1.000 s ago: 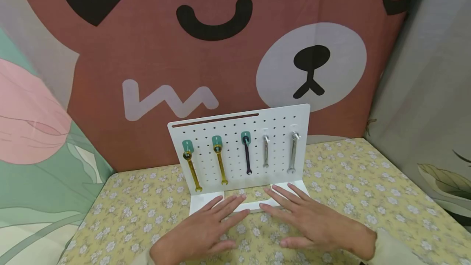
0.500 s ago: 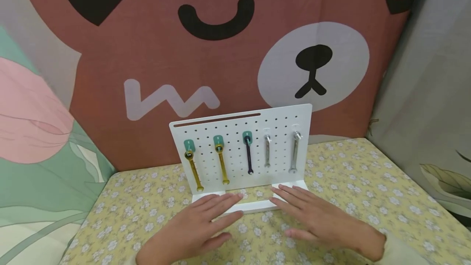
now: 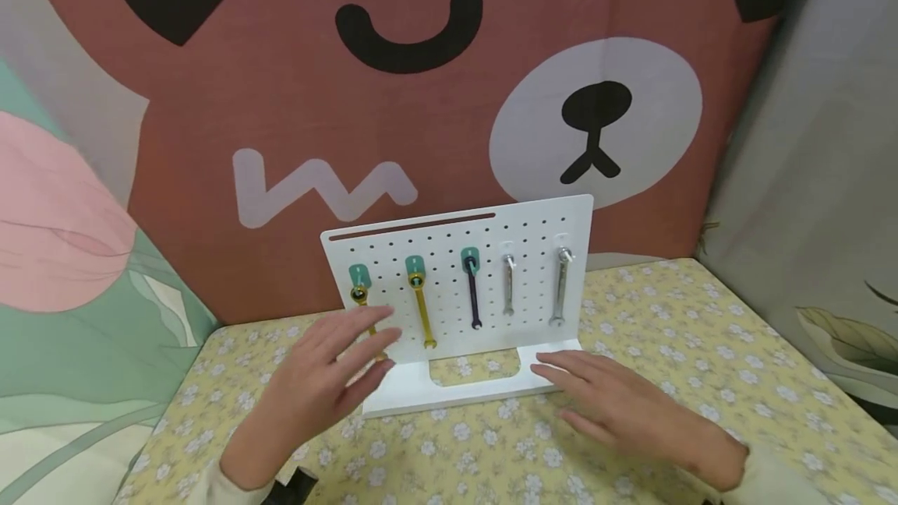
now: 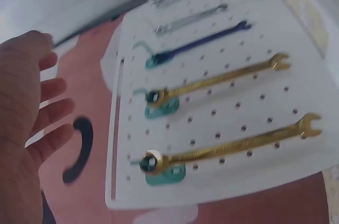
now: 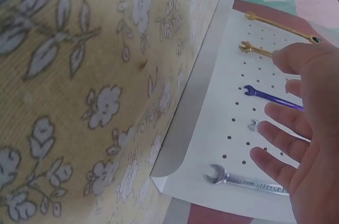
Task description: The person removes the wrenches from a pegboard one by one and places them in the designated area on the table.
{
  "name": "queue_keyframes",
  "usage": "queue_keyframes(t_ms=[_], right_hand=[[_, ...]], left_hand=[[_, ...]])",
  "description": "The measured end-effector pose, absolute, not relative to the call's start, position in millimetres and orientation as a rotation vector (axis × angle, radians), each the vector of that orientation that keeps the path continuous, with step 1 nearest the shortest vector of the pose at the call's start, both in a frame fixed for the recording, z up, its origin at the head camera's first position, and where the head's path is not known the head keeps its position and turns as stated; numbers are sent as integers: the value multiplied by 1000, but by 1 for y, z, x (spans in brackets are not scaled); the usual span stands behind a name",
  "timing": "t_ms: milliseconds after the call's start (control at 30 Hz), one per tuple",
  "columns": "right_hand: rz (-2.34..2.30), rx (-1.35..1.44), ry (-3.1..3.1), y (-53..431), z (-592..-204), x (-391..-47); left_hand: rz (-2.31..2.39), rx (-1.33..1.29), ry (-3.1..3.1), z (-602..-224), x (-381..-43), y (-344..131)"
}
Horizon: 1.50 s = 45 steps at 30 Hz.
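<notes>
A white pegboard (image 3: 449, 302) stands on the table with several wrenches hung in a row from hooks. Leftmost is a gold wrench (image 4: 233, 147), partly behind my left hand (image 3: 319, 369) in the head view. Beside it hang a second gold wrench (image 3: 423, 314), a dark purple-blue wrench (image 3: 473, 294), a small silver wrench (image 3: 508, 287) and a larger silver wrench (image 3: 560, 287). My left hand is raised before the board's left end, fingers loosely extended, holding nothing. Over the right of the board's base my right hand (image 3: 617, 404) hovers, fingers relaxed, nothing held.
The board's white base (image 3: 463, 396) has a cut-out in its middle. A yellow floral cloth (image 3: 449, 458) covers the table. Behind stands a hanging with a bear picture (image 3: 302, 100), and a grey curtain (image 3: 807, 139) closes off the right side.
My left hand has risen from the base and moved left, up to the leftmost gold wrench. My right hand has shifted slightly right. The wrenches hang as before.
</notes>
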State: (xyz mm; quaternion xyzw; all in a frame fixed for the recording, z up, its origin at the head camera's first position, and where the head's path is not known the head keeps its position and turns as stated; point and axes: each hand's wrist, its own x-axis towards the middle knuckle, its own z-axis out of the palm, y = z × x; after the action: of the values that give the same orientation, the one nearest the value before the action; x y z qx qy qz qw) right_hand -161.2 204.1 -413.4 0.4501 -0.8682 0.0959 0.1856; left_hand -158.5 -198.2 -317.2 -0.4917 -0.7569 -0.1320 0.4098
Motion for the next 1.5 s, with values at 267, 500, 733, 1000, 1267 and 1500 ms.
queue_keyframes(t_ms=[267, 500, 733, 1000, 1267, 1500], right_hand=[[393, 1189, -2406, 211, -414, -165], [472, 1035, -2460, 217, -409, -169], [491, 988, -2468, 220, -408, -171], [524, 897, -2507, 222, -403, -170], [788, 822, -2535, 220, -400, -171], [888, 787, -2417, 213, -396, -186]], left_hand=[[-771, -926, -1773, -310, -195, -215], [-1148, -672, -1887, -316, -215, -227], [-1384, -612, -1908, -319, -224, -231], [-1469, -554, -1912, -314, -239, -229], [-1427, -496, -1948, -311, -245, -228], [-1455, -452, -1974, -304, -248, -235]])
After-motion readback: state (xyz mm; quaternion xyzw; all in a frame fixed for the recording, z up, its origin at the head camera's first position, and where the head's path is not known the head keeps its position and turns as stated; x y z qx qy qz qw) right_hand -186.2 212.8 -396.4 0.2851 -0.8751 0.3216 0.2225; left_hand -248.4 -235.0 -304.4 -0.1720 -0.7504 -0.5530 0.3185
